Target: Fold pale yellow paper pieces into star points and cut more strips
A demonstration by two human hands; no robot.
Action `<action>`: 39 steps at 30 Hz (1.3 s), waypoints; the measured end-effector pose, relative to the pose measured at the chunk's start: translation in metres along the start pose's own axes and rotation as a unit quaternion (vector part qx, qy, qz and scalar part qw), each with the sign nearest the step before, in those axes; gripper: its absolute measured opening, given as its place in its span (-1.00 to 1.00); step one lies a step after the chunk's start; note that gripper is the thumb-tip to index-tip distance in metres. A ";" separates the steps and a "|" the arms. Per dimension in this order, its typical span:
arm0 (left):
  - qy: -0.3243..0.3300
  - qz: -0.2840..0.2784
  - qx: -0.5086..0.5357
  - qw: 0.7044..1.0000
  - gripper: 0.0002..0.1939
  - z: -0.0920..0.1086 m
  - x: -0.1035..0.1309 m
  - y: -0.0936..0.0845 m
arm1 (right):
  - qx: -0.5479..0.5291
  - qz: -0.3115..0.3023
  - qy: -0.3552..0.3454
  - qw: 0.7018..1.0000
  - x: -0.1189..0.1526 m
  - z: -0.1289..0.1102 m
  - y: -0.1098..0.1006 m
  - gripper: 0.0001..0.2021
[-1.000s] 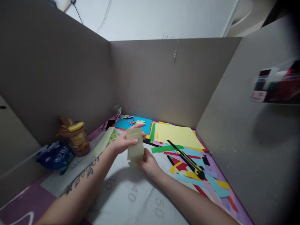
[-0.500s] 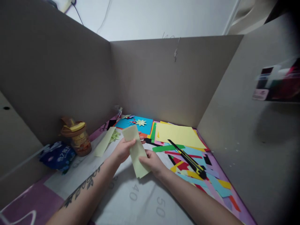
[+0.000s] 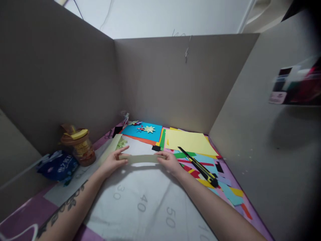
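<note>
Stretched level between both hands is a pale yellow paper strip [image 3: 142, 159], seen nearly edge-on above the white sheet. My left hand [image 3: 114, 161] pinches its left end, with the index finger extended. At the other end my right hand [image 3: 168, 161] grips it between thumb and fingers. Below lies the white sheet [image 3: 140, 214] printed with numbers. Another pale strip [image 3: 110, 149] rests left of my left hand, beside pale green cut paper pieces [image 3: 122, 143]. A utility knife [image 3: 199, 167] with its blade out lies to the right of my right hand.
Paper stars [image 3: 149, 129] sit on a blue sheet [image 3: 130, 130] at the back. Yellow sheets [image 3: 188, 142] are stacked beside it. Coloured scraps [image 3: 233, 195] cover the right side. A lidded cup [image 3: 81, 149] and blue packet [image 3: 59, 167] stand left. Grey panels [image 3: 165, 83] enclose the table.
The paper strip has turned from upright and slanted to level and nearly edge-on. My hands have moved apart to its two ends. The view has shifted slightly.
</note>
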State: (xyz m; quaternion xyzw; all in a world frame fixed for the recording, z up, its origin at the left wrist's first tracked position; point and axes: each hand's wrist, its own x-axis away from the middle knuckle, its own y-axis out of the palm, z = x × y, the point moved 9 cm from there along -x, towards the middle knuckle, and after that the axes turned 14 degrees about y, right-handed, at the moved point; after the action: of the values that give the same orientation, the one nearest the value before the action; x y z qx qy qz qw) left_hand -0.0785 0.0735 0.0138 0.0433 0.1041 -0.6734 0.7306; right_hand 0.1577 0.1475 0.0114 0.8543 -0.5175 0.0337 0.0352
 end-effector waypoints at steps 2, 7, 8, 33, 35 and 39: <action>-0.032 -0.047 -0.020 0.998 -0.12 -0.011 0.007 0.005 | 0.009 -0.035 0.014 0.999 0.000 0.008 0.005 -0.71; -0.035 -0.074 -0.029 0.996 -0.18 -0.012 0.006 0.018 | -0.002 -0.057 0.036 0.998 -0.004 0.021 0.010 -0.55; -0.031 -0.068 -0.033 0.997 -0.22 -0.011 0.004 0.018 | -0.009 -0.058 0.038 0.998 -0.005 0.022 0.009 -0.55; -0.041 0.141 0.362 0.921 -0.55 0.007 0.002 0.084 | -0.179 0.057 0.132 0.973 0.016 0.012 0.013 -0.63; -0.047 0.137 0.422 0.895 -0.57 0.016 0.000 0.103 | -0.200 0.032 0.155 0.967 0.026 0.014 0.029 -0.59; -0.062 0.181 0.474 0.859 -0.59 0.026 -0.006 0.101 | -0.193 -0.010 0.163 0.967 0.039 0.014 0.046 -0.56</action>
State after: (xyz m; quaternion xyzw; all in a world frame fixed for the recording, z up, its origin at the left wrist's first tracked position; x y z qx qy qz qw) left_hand 0.0237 0.0837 0.0323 0.3607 -0.2830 -0.4988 0.7355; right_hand 0.1347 0.0907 0.0027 0.8194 -0.4929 0.0713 0.2838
